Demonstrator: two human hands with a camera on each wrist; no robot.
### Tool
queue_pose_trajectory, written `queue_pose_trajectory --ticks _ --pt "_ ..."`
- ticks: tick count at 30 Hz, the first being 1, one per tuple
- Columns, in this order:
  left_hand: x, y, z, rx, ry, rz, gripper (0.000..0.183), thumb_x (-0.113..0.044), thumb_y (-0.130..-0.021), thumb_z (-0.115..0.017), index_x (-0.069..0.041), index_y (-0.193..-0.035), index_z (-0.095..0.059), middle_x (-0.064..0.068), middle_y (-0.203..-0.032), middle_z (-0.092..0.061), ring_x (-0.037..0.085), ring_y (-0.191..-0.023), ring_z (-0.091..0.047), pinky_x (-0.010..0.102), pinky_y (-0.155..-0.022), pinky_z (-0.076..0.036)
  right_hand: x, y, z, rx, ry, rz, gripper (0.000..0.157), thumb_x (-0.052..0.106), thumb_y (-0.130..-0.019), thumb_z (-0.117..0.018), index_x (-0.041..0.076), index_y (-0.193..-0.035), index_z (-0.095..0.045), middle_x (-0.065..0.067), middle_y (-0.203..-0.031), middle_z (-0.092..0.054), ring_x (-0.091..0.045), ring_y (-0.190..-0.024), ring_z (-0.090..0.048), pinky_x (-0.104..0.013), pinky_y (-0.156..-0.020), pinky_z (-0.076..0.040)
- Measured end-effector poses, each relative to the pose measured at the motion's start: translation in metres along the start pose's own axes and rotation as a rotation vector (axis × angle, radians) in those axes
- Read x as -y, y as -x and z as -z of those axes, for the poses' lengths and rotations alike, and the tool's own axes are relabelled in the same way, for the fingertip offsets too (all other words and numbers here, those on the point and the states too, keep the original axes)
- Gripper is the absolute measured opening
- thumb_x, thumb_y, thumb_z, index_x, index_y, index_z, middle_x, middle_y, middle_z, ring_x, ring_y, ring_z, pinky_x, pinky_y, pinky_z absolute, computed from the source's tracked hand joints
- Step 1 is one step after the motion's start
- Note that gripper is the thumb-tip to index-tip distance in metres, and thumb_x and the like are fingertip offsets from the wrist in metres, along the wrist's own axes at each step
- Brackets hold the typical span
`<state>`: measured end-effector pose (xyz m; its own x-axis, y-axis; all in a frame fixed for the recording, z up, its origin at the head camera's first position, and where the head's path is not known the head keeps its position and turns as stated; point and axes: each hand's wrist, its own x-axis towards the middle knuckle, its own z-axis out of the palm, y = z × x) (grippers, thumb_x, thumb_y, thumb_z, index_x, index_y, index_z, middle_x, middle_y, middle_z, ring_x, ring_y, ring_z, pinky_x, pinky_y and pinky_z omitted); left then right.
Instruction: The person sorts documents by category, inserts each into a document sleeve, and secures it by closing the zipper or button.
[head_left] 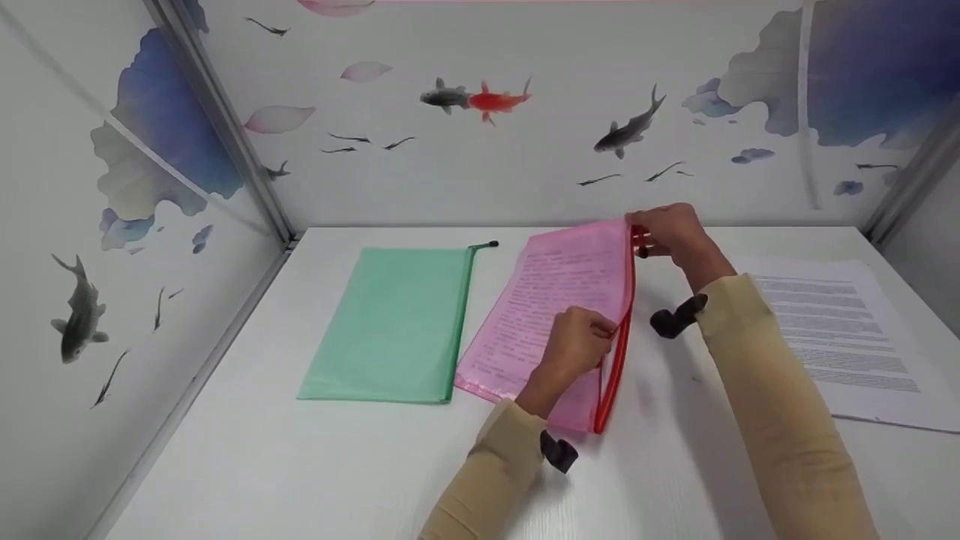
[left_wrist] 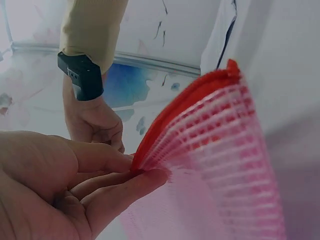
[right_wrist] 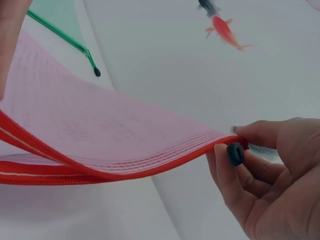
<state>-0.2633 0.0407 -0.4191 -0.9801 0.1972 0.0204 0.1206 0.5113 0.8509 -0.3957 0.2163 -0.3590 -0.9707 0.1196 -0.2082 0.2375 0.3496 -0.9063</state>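
Note:
A pink mesh zipper pouch [head_left: 517,300] with a red zipper edge is tilted up off the white table, and printed text shows through it. My left hand [head_left: 576,341] pinches one side of its zipper edge near the middle; in the left wrist view, thumb and fingers [left_wrist: 115,200] squeeze the red strip. At the far end of the zipper my right hand [head_left: 671,229] pinches the pouch's corner, as the right wrist view shows. A black zipper pull [right_wrist: 235,154] hangs by those fingers. Between the hands the zipper edges [right_wrist: 75,172] stand apart.
A green zipper pouch [head_left: 390,326] lies flat on the table to the left, its black-tipped pull [head_left: 491,244] pointing back. Printed sheets [head_left: 847,337] lie at the right, partly behind the right sleeve. White walls with painted fish [head_left: 499,99] enclose the table's back and sides.

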Motion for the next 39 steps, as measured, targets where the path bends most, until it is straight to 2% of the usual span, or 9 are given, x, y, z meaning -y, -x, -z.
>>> queue_pose_trajectory --ticks 6,8,10,12,17,20,26,33,39 --pt "0.004 0.000 -0.008 0.048 -0.132 0.047 0.025 0.000 -0.092 -0.066 -0.010 -0.112 -0.077 0.003 -0.102 -0.076 0.008 -0.075 -0.061 0.017 -0.060 -0.051 0.001 0.005 0.000 0.028 0.027 -0.012 0.047 0.033 -0.101 -0.058 -0.001 -0.133 -0.057 -0.009 -0.114 -0.066 -0.010 -0.084 -0.071 -0.027 -0.079 -0.062" --pt "0.005 0.000 -0.012 0.050 -0.171 0.040 0.026 0.000 -0.091 -0.066 -0.010 -0.112 -0.077 0.002 -0.101 -0.076 0.008 -0.078 -0.064 0.017 -0.063 -0.052 0.003 0.008 -0.001 0.036 0.034 -0.002 0.048 0.033 -0.100 -0.059 -0.001 -0.133 -0.057 -0.009 -0.115 -0.066 -0.011 -0.085 -0.070 -0.027 -0.080 -0.062" --pt "0.004 0.000 -0.014 0.072 -0.162 0.060 0.026 -0.001 -0.091 -0.067 -0.010 -0.114 -0.076 0.001 -0.101 -0.075 0.008 -0.079 -0.063 0.018 -0.066 -0.053 0.005 0.011 -0.002 0.041 0.038 0.013 0.048 0.034 -0.100 -0.059 -0.001 -0.133 -0.058 -0.010 -0.117 -0.066 -0.012 -0.087 -0.071 -0.028 -0.081 -0.062" --pt "0.003 0.000 -0.017 0.073 -0.153 0.045 0.025 -0.004 -0.090 -0.071 -0.008 -0.114 -0.076 0.002 -0.100 -0.075 0.008 -0.079 -0.062 0.017 -0.067 -0.053 0.007 0.015 -0.003 0.047 0.038 0.023 0.048 0.034 -0.100 -0.060 -0.001 -0.134 -0.058 -0.011 -0.117 -0.066 -0.013 -0.088 -0.071 -0.029 -0.083 -0.062" --pt "0.000 -0.001 -0.018 0.058 0.014 0.046 0.025 -0.013 -0.091 -0.074 -0.009 -0.115 -0.075 0.000 -0.100 -0.073 0.006 -0.079 -0.060 0.018 -0.070 -0.053 0.009 0.021 -0.002 0.050 0.040 0.034 0.049 0.035 -0.100 -0.060 0.000 -0.134 -0.058 -0.013 -0.120 -0.066 -0.013 -0.087 -0.071 -0.029 -0.082 -0.062" --pt "0.001 -0.004 -0.019 0.041 0.160 0.059 0.022 -0.016 -0.094 -0.070 -0.010 -0.115 -0.075 -0.001 -0.097 -0.071 0.009 -0.079 -0.062 0.021 -0.070 -0.056 0.010 0.023 0.000 0.046 0.050 0.043 0.050 0.035 -0.100 -0.060 -0.001 -0.134 -0.058 -0.014 -0.121 -0.066 -0.012 -0.086 -0.071 -0.028 -0.081 -0.062" --pt "-0.011 -0.023 -0.020 -0.013 0.361 0.082 0.022 -0.020 -0.097 -0.067 -0.007 -0.113 -0.074 -0.001 -0.082 -0.066 0.020 -0.070 -0.064 0.027 -0.062 -0.058 0.011 0.027 0.004 0.039 0.068 0.043 0.050 0.034 -0.100 -0.060 -0.001 -0.135 -0.058 -0.015 -0.122 -0.066 -0.008 -0.082 -0.071 -0.027 -0.079 -0.062" --pt "-0.034 -0.052 -0.014 -0.090 0.535 0.167 0.025 -0.025 -0.095 -0.069 -0.003 -0.104 -0.075 0.006 -0.080 -0.066 0.015 -0.066 -0.060 0.038 -0.072 -0.064 0.013 0.030 0.007 0.062 0.047 0.056 0.052 0.034 -0.100 -0.060 -0.003 -0.136 -0.057 -0.016 -0.123 -0.066 -0.007 -0.080 -0.072 -0.026 -0.078 -0.062" --pt "-0.042 -0.059 -0.014 -0.073 0.573 0.249 0.025 -0.030 -0.092 -0.074 -0.005 -0.095 -0.075 0.008 -0.083 -0.068 0.017 -0.070 -0.062 0.037 -0.074 -0.063 0.012 0.033 0.009 0.053 0.073 0.052 0.049 0.031 -0.101 -0.059 -0.004 -0.135 -0.057 -0.020 -0.125 -0.065 -0.009 -0.083 -0.071 -0.028 -0.081 -0.061"
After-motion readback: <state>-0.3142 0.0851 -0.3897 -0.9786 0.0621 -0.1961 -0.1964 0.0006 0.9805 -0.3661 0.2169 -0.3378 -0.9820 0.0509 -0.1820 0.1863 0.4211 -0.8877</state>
